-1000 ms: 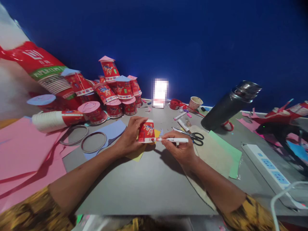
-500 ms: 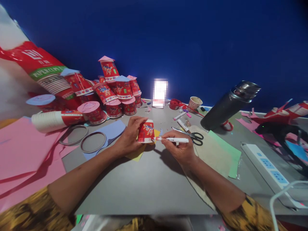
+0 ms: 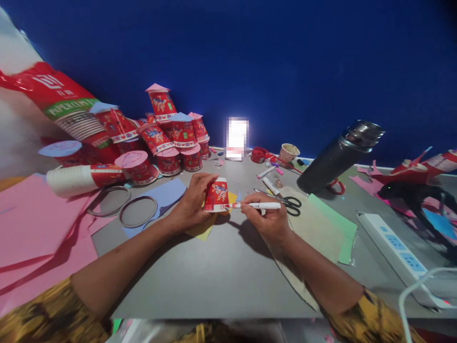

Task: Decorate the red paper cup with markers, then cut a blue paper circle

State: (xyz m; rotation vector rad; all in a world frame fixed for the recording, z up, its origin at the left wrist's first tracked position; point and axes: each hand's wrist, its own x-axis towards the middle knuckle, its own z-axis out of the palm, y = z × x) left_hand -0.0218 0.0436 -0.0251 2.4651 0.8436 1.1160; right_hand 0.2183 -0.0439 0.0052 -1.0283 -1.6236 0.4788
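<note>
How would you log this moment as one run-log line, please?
left hand: holding red paper cup | right hand: holding white marker, tip at cup's white band | nearby: scissors, yellow paper

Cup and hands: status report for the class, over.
Left hand gripping red cup. Right hand holding white marker, pointed at cup. Scissors near right hand, not in the way.

One head-worn camera is giving the single view, looking forward and down over the table [image 3: 200,281]. It is sitting above and behind the left hand [image 3: 193,200] and right hand [image 3: 267,216], catching both near, around mid-frame, with the forearms [image 3: 137,259] slanting in from the lower corners. It is facing the wall [image 3: 228,57], which is filling the top, farther off, while the table's near edge [image 3: 200,317] is running along the bottom.
</note>
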